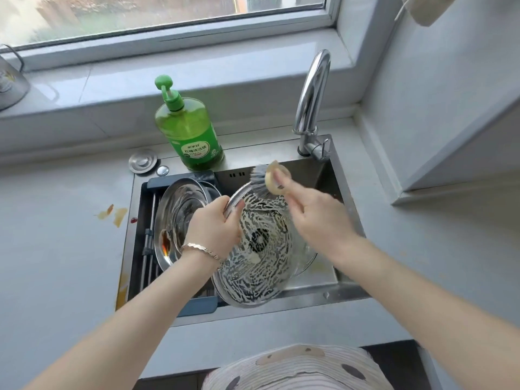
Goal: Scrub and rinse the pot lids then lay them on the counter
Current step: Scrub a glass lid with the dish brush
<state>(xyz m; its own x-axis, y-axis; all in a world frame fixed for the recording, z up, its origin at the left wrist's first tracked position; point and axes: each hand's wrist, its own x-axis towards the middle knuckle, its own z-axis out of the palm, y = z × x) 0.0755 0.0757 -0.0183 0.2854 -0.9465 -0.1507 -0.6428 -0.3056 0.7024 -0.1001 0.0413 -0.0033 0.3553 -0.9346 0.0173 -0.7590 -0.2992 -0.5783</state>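
One foam-streaked lid [259, 249], tilted over sink [326, 175], lower edge at front rim. Left grip [216, 223] curled round lid rim at 10 o'clock. Right grip [312, 218] wrapped round one brush [268, 182], bristles touching lid at 12 o'clock. One steel dish [180, 215] in drain rack [197, 305] at 9 o'clock, brown stain inside. One green soap bottle [191, 130] and one tap [312, 102] on back ledge. Desk [56, 249] either side; brown stains near sink's left edge.

Two bare forearms reach forward from the lower corners and converge over the sink [326, 175]. The left hand [213, 220], with a bracelet [201, 249] at its wrist, curls its fingers round the left rim of a soapy pot lid [253, 271]. The right hand [315, 218], back facing up, grips a scrubbing brush [267, 182] at the lid's far edge.
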